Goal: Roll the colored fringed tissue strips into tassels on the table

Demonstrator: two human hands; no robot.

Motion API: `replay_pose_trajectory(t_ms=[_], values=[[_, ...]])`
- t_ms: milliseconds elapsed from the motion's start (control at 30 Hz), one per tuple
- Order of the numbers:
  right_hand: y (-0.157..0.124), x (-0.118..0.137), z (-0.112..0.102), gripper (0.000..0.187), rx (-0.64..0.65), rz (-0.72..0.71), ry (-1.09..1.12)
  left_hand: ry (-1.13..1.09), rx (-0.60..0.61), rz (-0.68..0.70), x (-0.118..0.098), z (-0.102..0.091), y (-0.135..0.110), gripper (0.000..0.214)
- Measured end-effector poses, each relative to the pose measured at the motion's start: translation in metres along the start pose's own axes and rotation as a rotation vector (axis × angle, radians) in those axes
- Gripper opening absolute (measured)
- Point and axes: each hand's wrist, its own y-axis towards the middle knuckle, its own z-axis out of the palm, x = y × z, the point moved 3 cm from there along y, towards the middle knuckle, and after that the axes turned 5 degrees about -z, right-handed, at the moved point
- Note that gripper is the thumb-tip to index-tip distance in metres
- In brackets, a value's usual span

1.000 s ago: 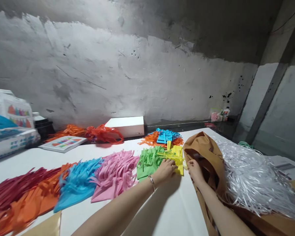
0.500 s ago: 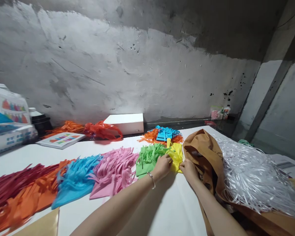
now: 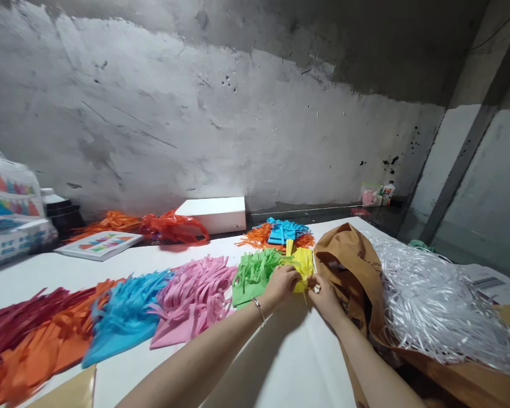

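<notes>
My left hand (image 3: 283, 283), a silver bracelet (image 3: 258, 309) on its wrist, has its fingers curled on yellow fringed tissue paper (image 3: 304, 260). Close by on the right, my right hand (image 3: 325, 296) pinches the near edge of the same yellow paper, thumb and fingers together. Green fringed paper (image 3: 255, 277) lies just left of my left hand. Pink fringed paper (image 3: 199, 294) and blue fringed paper (image 3: 130, 317) come farther left in the row. My fingers partly cover the yellow paper.
Orange fringed paper (image 3: 55, 345) and dark red strips (image 3: 29, 314) lie at the left. A brown cloth bag (image 3: 348, 249) and a heap of white shiny ribbon (image 3: 442, 300) sit at the right. Behind stand a white box (image 3: 221, 215) and a red plastic bag (image 3: 170, 226).
My right hand's fingers have curled in more, pinching the yellow paper's near edge. The loose yellow piece between my hands looks more gathered. The view has shifted slightly.
</notes>
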Motion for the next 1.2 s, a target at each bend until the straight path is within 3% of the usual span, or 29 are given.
replay_pose_trajectory(t_ms=[200,367,667,867,1033,1200], values=[[0.001,0.009,-0.002,0.023,0.082,-0.082,0.074,-0.025,-0.048,0.033,0.003,-0.015,-0.019,0.014],[0.004,0.011,-0.004,0.024,0.122,-0.067,0.15,-0.04,-0.048,0.063,0.004,-0.023,-0.033,0.012],[0.002,0.013,-0.011,0.024,0.171,-0.051,0.164,-0.037,0.01,0.025,0.005,-0.011,-0.05,0.016],[-0.003,0.027,-0.01,0.022,0.205,-0.127,0.151,-0.112,-0.027,-0.059,0.009,-0.004,-0.055,0.016],[0.001,0.018,0.002,0.022,0.166,-0.041,0.198,-0.236,-0.086,-0.125,0.013,-0.007,-0.047,0.017],[0.001,0.005,0.005,0.024,0.125,0.082,0.327,-0.358,-0.164,-0.196,0.017,-0.014,-0.044,0.032]])
